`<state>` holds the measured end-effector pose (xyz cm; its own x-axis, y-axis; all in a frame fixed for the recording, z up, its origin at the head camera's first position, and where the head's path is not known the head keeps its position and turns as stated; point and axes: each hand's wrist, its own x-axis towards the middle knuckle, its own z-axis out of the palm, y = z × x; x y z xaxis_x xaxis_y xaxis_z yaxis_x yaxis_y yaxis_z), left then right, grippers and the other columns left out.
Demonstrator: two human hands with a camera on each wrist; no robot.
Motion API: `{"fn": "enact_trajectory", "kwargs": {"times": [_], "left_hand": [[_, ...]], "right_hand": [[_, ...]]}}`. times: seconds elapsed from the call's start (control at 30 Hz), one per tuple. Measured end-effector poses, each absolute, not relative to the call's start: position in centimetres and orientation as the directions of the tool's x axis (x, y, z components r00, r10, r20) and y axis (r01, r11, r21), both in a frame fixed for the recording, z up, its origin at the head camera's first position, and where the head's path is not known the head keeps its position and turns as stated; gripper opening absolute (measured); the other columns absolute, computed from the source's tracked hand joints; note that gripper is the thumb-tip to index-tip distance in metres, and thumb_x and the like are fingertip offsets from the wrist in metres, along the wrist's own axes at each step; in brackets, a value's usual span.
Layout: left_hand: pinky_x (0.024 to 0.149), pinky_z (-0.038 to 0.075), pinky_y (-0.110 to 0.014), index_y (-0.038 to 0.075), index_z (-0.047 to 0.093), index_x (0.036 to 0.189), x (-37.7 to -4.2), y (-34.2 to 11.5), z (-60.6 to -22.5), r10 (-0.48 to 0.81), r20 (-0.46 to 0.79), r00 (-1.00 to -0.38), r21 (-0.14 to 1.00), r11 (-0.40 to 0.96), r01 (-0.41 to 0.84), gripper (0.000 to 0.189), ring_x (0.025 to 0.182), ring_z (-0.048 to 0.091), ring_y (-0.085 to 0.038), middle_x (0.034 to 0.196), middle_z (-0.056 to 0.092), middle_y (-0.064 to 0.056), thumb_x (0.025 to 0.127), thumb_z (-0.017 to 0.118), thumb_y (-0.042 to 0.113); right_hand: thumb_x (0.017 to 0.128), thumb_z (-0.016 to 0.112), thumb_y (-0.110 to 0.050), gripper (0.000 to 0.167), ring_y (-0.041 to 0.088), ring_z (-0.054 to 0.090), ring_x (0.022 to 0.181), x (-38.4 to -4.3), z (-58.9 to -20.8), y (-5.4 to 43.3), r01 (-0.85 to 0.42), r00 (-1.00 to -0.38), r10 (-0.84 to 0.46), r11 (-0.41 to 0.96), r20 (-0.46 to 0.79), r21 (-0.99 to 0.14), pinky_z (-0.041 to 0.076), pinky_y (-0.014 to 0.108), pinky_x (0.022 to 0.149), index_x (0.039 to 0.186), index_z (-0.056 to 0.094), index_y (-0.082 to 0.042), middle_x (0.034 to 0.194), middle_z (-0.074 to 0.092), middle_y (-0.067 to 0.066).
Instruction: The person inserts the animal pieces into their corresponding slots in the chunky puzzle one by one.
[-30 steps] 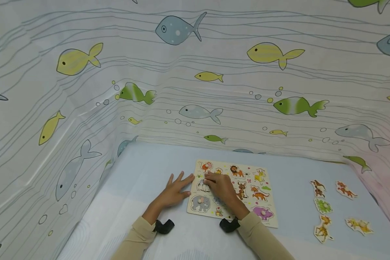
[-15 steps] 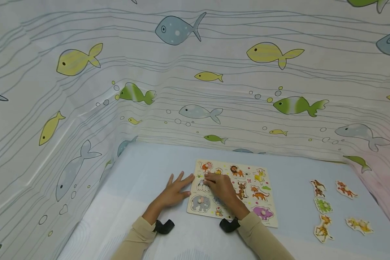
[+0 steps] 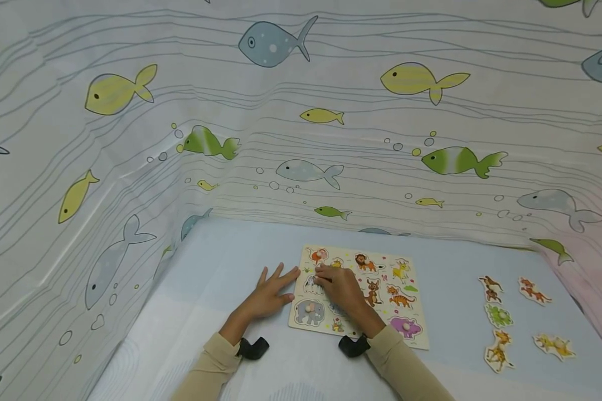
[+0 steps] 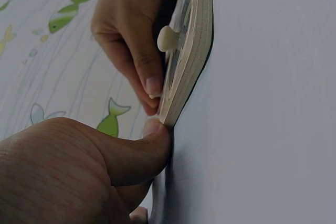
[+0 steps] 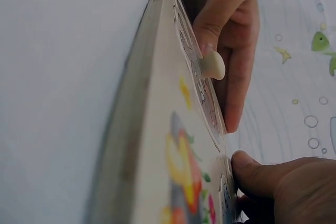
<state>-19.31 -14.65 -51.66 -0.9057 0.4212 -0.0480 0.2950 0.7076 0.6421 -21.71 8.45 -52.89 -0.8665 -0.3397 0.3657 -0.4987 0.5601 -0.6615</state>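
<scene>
My right hand (image 3: 342, 288) reaches over the animal peg puzzle board (image 3: 350, 264) and pinches at the zebra puzzle piece (image 3: 312, 285), fingertips covering its knob. In the left wrist view, only a pale sliver shows under the right thumb. The zebra appears to lie at its slot; the hand hides part of it. Fingers spread, my left hand (image 3: 270, 292) rests beside the board, with its thumb and index finger touching the left edge. Just below the zebra, the elephant piece (image 3: 309, 313) sits in the board with its knob (image 4: 168, 39) standing up.
Several loose animal pieces lie on the table right of the board, among them a giraffe (image 3: 499, 352), a green piece (image 3: 499, 316) and a yellow one (image 3: 555, 347). A fish-patterned sheet (image 3: 361, 195) rises behind the table. Lion (image 3: 366, 263) and hippo (image 3: 405, 327) are on the board.
The head view has shifted very slightly. Both hands, the board and the loose pieces otherwise stay in place.
</scene>
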Motion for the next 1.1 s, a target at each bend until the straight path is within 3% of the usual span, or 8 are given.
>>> {"fn": "enact_trajectory", "kwargs": {"times": [0.33, 0.63, 0.9, 1.1], "left_hand": [[0.123, -0.01, -0.061, 0.013, 0.041, 0.153, -19.3, -14.7, -51.7, 0.413, -0.04, -0.91, 0.645, 0.706, 0.292, 0.064, 0.155, 0.014, -0.036, 0.161, 0.036, -0.005, 0.095, 0.066, 0.019], [0.123, -0.011, -0.06, 0.012, 0.041, 0.153, -19.3, -14.5, -51.6, 0.417, -0.04, -0.908, 0.656, 0.696, 0.291, 0.064, 0.155, 0.014, -0.037, 0.16, 0.037, -0.006, 0.094, 0.067, 0.018], [0.123, -0.012, -0.06, 0.015, 0.039, 0.154, -19.7, -14.4, -52.0, 0.434, -0.062, -0.899, 0.646, 0.704, 0.295, 0.064, 0.156, 0.011, -0.035, 0.162, 0.034, -0.004, 0.096, 0.065, 0.02], [0.123, -0.012, -0.06, 0.014, 0.04, 0.154, -19.5, -14.7, -52.1, 0.417, -0.06, -0.907, 0.644, 0.711, 0.284, 0.065, 0.156, 0.012, -0.035, 0.161, 0.036, -0.004, 0.095, 0.067, 0.019]], "right_hand": [[0.092, 0.072, -0.015, 0.034, 0.03, 0.061, 0.126, -21.5, -52.0, 8.3, -0.447, -0.887, -0.388, 0.58, 0.252, -0.681, 0.054, 0.043, 0.101, 0.123, 0.07, -0.002, 0.134, 0.065, 0.014], [0.09, 0.074, -0.015, 0.041, 0.033, 0.067, 0.116, -21.0, -49.7, 10.6, -0.446, -0.892, -0.322, 0.518, 0.317, -0.73, 0.058, 0.048, 0.093, 0.129, 0.066, -0.004, 0.13, 0.067, 0.014], [0.093, 0.072, -0.02, 0.039, 0.037, 0.065, 0.119, -20.3, -47.8, 16.6, -0.337, -0.94, -0.261, 0.593, 0.221, -0.731, 0.057, 0.051, 0.095, 0.129, 0.067, -0.009, 0.13, 0.068, 0.014], [0.097, 0.067, -0.029, 0.04, 0.041, 0.062, 0.122, -20.1, -46.6, 23.3, -0.205, -0.979, -0.135, 0.651, 0.154, -0.731, 0.055, 0.054, 0.097, 0.131, 0.066, -0.009, 0.134, 0.065, 0.016]]}}
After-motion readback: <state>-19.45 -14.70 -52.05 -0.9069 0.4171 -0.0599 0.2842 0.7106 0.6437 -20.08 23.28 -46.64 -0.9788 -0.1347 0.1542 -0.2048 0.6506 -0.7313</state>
